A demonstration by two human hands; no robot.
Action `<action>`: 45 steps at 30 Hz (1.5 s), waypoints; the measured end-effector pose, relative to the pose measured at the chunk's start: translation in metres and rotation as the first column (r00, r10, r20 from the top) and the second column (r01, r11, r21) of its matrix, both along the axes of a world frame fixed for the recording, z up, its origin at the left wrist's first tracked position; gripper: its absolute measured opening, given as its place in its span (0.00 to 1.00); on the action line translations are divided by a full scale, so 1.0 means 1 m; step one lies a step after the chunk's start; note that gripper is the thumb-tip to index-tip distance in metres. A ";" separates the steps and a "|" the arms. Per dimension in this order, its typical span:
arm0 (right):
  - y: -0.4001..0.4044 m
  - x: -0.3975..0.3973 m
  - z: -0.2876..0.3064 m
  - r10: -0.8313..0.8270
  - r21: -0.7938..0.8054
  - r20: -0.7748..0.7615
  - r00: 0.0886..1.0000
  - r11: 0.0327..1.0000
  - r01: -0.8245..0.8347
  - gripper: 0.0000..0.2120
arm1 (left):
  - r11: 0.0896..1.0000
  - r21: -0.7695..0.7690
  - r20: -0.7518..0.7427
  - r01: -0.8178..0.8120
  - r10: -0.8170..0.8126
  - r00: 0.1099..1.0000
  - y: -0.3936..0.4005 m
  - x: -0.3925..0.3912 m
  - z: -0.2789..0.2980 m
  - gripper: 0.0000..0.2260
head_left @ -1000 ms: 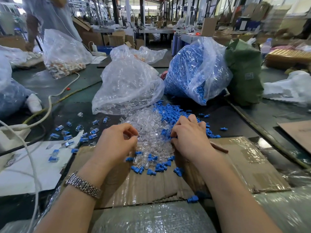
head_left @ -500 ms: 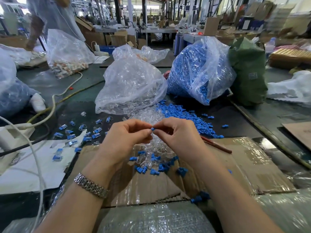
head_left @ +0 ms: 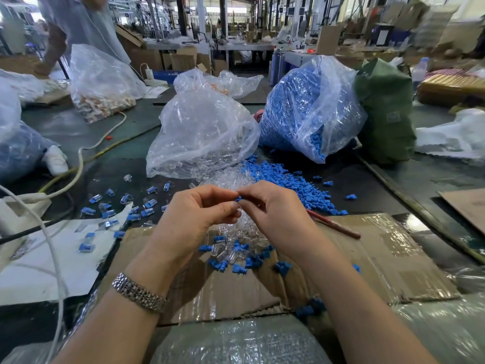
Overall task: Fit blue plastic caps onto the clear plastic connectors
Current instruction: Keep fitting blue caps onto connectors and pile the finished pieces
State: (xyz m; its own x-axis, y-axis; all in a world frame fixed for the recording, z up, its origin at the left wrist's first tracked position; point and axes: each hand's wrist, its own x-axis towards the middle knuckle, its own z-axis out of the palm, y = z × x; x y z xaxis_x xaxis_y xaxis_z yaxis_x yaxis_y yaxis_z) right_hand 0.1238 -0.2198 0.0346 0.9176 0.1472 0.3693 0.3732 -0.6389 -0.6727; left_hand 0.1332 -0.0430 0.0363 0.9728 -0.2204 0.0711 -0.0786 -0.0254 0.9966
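Two hands are meeting above piled parts to join a cap.

The right hand [head_left: 273,214] is pinching a blue cap [head_left: 238,198] against the left hand [head_left: 194,219], whose curled fingers are probably holding a hidden clear connector.

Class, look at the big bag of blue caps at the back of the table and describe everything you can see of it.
The bag of blue caps is clear, crinkled thin plastic, bulging with small blue caps. It slumps on the dark table, its mouth low at the front, where loose caps lie in a heap. A clear bag is at its left; a green sack presses its right.
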 end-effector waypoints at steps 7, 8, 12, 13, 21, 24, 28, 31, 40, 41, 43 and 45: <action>-0.002 0.005 0.000 -0.010 0.225 -0.075 0.997 0.974 0.026 0.07 | 0.962 -0.272 -0.118 0.009 -0.042 0.992 0.000 0.000 0.003 0.17; -0.003 0.004 0.000 -0.009 0.242 -0.080 0.997 0.970 0.028 0.07 | 0.955 -0.297 -0.141 0.019 -0.063 0.988 0.001 0.000 0.003 0.17; -0.001 0.000 -0.001 0.004 -0.034 0.075 0.997 0.999 -0.001 0.09 | 0.960 -0.280 -0.159 0.030 -0.077 0.984 0.001 0.000 0.001 0.18; 0.000 0.001 -0.001 0.015 -0.108 0.106 0.994 0.994 -0.004 0.10 | 0.964 -0.266 -0.150 0.023 -0.065 0.987 0.001 0.000 0.000 0.19; 0.001 -0.002 0.004 0.001 -0.059 0.155 0.988 0.998 0.008 0.10 | 0.960 -0.278 -0.105 0.030 -0.061 0.993 -0.003 0.001 0.001 0.19; -0.002 -0.003 0.006 -0.032 -0.061 0.185 0.982 0.997 0.044 0.10 | 0.945 -0.322 -0.132 0.058 -0.105 0.986 -0.003 0.001 0.001 0.18; -0.004 -0.002 0.004 0.040 -0.198 0.141 0.989 0.980 -0.012 0.12 | 0.952 -0.302 -0.150 0.044 -0.093 0.984 -0.003 0.002 -0.001 0.16; -0.004 -0.002 0.002 0.047 -0.190 0.135 0.990 0.981 -0.021 0.12 | 0.952 -0.304 -0.145 0.032 -0.080 0.986 -0.002 0.003 -0.002 0.15; -0.001 0.000 0.000 0.039 -0.098 0.195 0.980 0.995 -0.020 0.12 | 0.938 -0.343 -0.148 0.052 -0.108 0.983 0.002 0.006 -0.004 0.09; 0.000 0.000 0.000 0.042 -0.103 0.189 0.981 0.994 -0.023 0.13 | 0.936 -0.347 -0.148 0.056 -0.113 0.983 0.002 0.006 -0.004 0.09; 0.000 0.000 0.000 0.041 -0.123 0.158 0.987 0.992 -0.022 0.15 | 0.932 -0.359 -0.165 0.050 -0.116 0.979 0.002 0.007 -0.004 0.10; 0.001 -0.001 0.000 0.039 -0.119 0.152 0.988 0.993 -0.021 0.16 | 0.924 -0.381 -0.204 0.027 -0.112 0.973 0.001 0.007 -0.004 0.12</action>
State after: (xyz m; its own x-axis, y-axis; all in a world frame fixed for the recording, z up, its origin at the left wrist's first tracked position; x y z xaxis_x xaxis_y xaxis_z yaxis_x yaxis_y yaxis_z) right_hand 0.1224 -0.2192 0.0346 0.8460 0.2241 0.4838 0.4862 -0.6966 -0.5275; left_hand 0.1405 -0.0417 0.0322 0.9566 -0.2870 -0.0502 0.1533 0.3495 0.9243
